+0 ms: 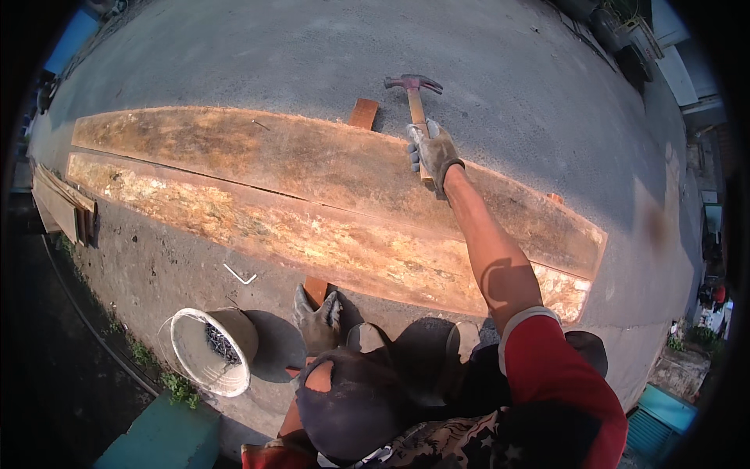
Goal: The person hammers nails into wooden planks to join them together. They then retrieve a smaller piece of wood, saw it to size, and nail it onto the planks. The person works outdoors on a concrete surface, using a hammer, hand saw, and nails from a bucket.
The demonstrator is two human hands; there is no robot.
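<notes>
The right grip (pixel 434 150) is clasped around the hammer (pixel 416 109), out by the far edge of the long boards (pixel 312 164); the hammer looks rigid and head-heavy, best held well back from its head. The left grip (pixel 318 322) straddles a brown wood strip (pixel 316 288), probably light and stiff, at the near edge; how firmly cannot be told.
</notes>
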